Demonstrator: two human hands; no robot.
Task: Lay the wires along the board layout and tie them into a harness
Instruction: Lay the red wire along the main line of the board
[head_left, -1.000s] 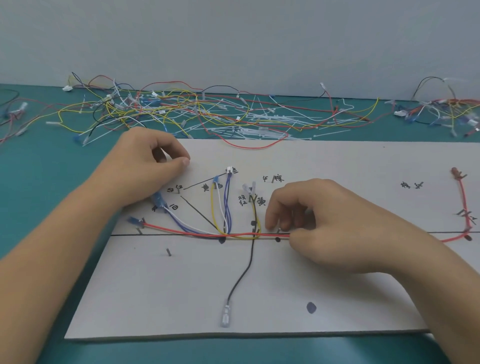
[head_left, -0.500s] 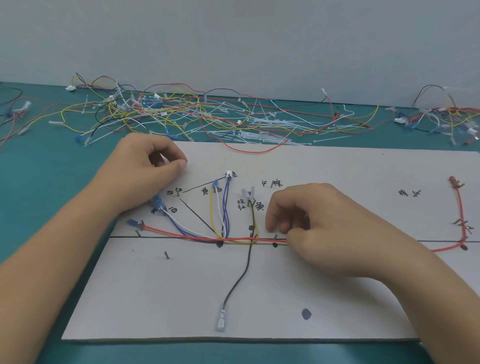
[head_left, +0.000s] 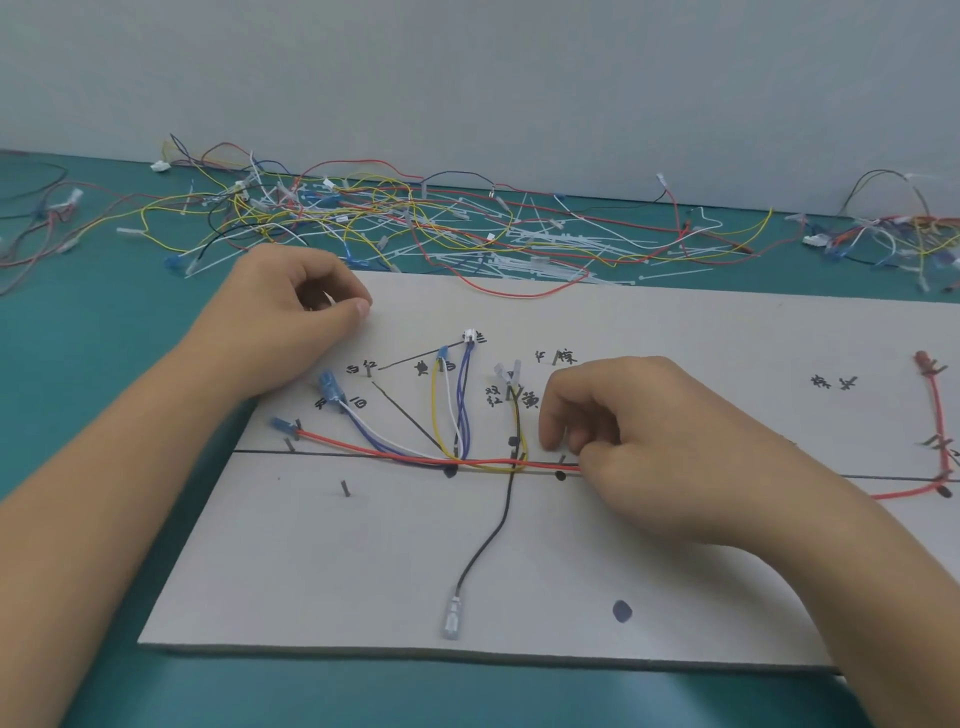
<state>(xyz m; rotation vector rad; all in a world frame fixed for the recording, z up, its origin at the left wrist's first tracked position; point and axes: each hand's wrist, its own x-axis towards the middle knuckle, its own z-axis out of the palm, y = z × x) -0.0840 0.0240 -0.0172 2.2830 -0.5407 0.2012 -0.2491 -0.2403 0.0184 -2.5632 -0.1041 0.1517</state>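
Head camera: right hand (head_left: 649, 441) pinches the red wire (head_left: 363, 447) on the drawn line (head_left: 260, 451) near the middle of the board (head_left: 311, 571); left hand (head_left: 291, 322) rests curled at its far-left corner, whether holding anything I cannot tell.

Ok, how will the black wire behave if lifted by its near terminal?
Probably floppy: the black wire lies in a loose curve on the board, so it should droop. Likely light, being thin. Its terminal end lies free; farther up it crosses the red wire the right hand pinches, so it may snag there.
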